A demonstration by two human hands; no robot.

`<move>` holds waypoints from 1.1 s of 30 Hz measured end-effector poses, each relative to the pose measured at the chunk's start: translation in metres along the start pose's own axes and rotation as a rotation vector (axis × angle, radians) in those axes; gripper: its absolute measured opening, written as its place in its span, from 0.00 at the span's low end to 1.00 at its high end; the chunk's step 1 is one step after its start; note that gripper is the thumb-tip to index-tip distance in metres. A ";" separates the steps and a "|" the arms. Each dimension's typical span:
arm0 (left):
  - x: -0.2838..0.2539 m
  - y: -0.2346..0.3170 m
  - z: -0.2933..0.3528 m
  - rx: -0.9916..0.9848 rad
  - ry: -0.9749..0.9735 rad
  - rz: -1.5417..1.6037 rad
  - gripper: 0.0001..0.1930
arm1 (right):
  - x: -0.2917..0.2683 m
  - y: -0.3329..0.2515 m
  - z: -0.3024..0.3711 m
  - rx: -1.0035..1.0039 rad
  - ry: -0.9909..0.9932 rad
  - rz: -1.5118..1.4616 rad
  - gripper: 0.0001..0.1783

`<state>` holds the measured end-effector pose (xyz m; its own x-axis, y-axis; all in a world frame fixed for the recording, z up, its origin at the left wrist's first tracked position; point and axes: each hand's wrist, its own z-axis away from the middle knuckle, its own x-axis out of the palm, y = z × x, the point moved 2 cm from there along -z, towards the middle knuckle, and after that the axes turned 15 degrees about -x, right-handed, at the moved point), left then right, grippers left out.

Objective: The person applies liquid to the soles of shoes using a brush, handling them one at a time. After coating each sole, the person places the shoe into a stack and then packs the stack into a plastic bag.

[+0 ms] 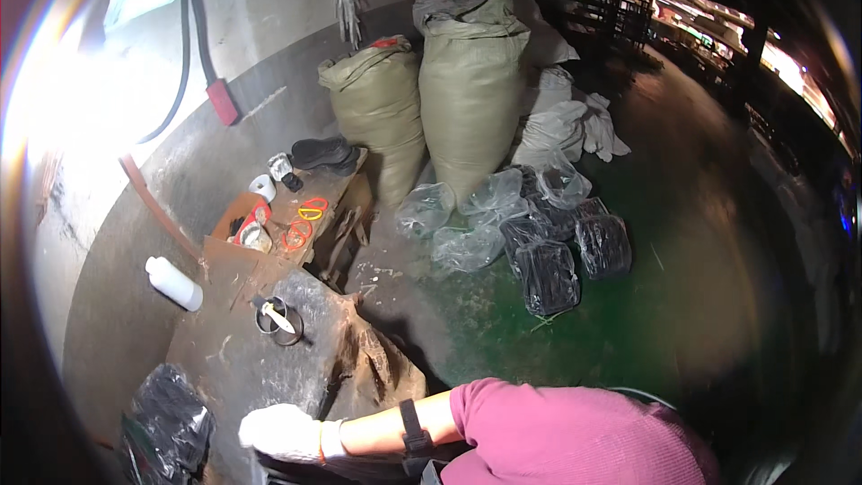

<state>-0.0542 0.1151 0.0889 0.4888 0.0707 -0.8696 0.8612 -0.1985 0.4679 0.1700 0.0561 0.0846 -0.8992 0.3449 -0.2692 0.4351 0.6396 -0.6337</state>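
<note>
Black bundle (168, 422) — plastic-wrapped, glossy, creased | at near-left end of worktop (238, 361)

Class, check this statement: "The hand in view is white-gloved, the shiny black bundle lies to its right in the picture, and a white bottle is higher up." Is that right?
Not quite: in the head view, the shiny black bundle lies to the left of the hand, not to its right. The hand is white-gloved, and a white bottle is higher up.
</note>
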 end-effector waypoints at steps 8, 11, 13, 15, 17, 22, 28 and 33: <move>-0.005 -0.004 -0.019 -0.001 -0.003 0.015 0.18 | -0.012 -0.055 -0.113 -0.371 0.299 -0.543 0.09; 0.000 -0.033 -0.006 -0.038 -0.010 -0.033 0.19 | 0.014 -0.033 -0.085 0.007 0.210 -0.972 0.11; 0.008 -0.045 0.003 -0.053 -0.015 -0.050 0.19 | 0.005 -0.009 -0.050 0.287 0.029 -1.185 0.13; 0.015 -0.043 0.001 -0.039 -0.019 -0.064 0.20 | 0.023 0.056 0.001 0.236 0.126 -0.827 0.13; 0.018 -0.044 0.002 -0.041 -0.027 -0.081 0.20 | 0.039 0.108 0.038 0.354 0.205 -0.655 0.13; 0.021 -0.048 0.001 -0.057 -0.037 -0.116 0.21 | 0.066 0.121 0.018 0.058 -0.065 0.211 0.13; 0.027 -0.049 -0.001 -0.050 -0.058 -0.144 0.23 | 0.066 0.160 -0.021 0.103 -0.008 0.238 0.11; 0.022 -0.069 0.000 -0.091 -0.093 -0.216 0.24 | 0.073 0.141 -0.028 0.301 0.035 -0.528 0.10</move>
<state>-0.1032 0.1304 0.0373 0.2803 0.0114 -0.9599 0.9555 -0.0997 0.2778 0.1672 0.1906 -0.0045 -0.9857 0.0594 0.1578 -0.1059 0.5100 -0.8536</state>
